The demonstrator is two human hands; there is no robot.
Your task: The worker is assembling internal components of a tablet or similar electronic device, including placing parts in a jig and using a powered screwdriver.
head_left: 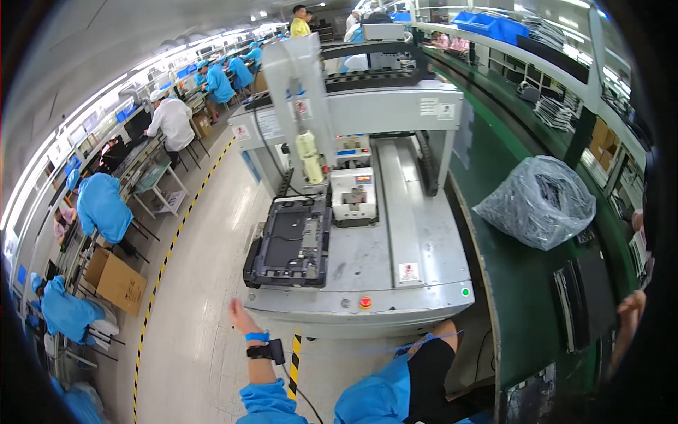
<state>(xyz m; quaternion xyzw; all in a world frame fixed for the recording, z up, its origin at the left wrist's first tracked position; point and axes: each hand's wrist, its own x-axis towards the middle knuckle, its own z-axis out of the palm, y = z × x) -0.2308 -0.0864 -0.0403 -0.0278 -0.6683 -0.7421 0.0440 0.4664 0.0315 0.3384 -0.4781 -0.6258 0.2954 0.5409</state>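
Note:
My left hand [244, 318] hovers empty before the front left edge of a grey gantry machine [424, 286]. Its fingers look apart; a blue wrist strap and a black wrist device sit below it. On the machine bed, a black fixture holds an opened laptop base [289, 240] with bare board parts showing. Behind it hangs a cream-coloured tool head [309, 157] under a clear cover. At the dark right rim, beside the green conveyor, is a bare hand [630, 307], apparently my right hand. Its fingers are too dim to judge.
A red stop button [365, 302] and a green button [465, 292] line the machine's front. Right of it, the green conveyor [487, 275] carries a bulging plastic bag [540, 201] and dark flat parts [583, 300]. Co-workers sit along the left benches; a cardboard box [116, 283] stands there.

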